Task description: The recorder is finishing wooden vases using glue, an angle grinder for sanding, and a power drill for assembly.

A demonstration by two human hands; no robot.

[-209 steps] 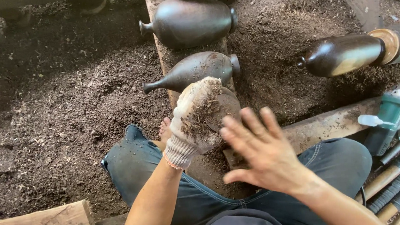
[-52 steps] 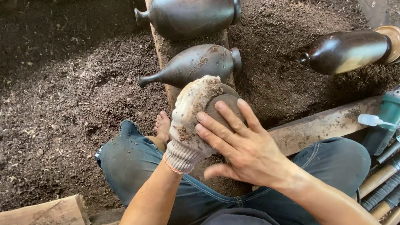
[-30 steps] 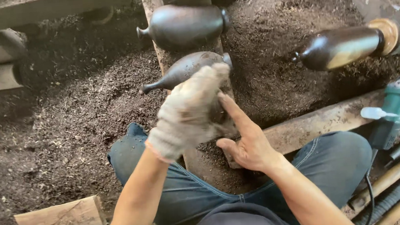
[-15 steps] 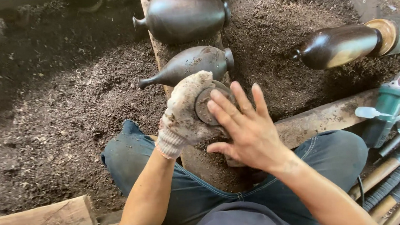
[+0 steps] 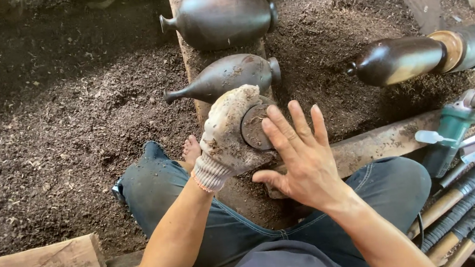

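Observation:
My left hand [image 5: 227,133], in a dirty knit work glove, is wrapped around a dark turned wooden piece [image 5: 255,127] whose round flat end faces me. My bare right hand [image 5: 300,156] is flat with fingers spread, its fingertips resting on that round end. Just beyond lie two dark bottle-shaped wooden vases on a plank [image 5: 187,52]: a nearer one [image 5: 227,76] and a larger one [image 5: 219,18], both with necks pointing left. I sit with jeans-clad legs apart, a bare foot [image 5: 191,152] showing.
A third dark vase [image 5: 400,59] is mounted on a lathe chuck [image 5: 470,44] at the right. A green power tool [image 5: 449,132] and several long turning tools [image 5: 473,210] lie at lower right. Wood shavings [image 5: 70,125] cover the ground; a wooden block [image 5: 40,262] sits lower left.
My right hand has kept shifting over the piece's round end, from gripping and pointing to lying flat on it. The gloved left hand rose a second ago, then came back down, still holding the piece.

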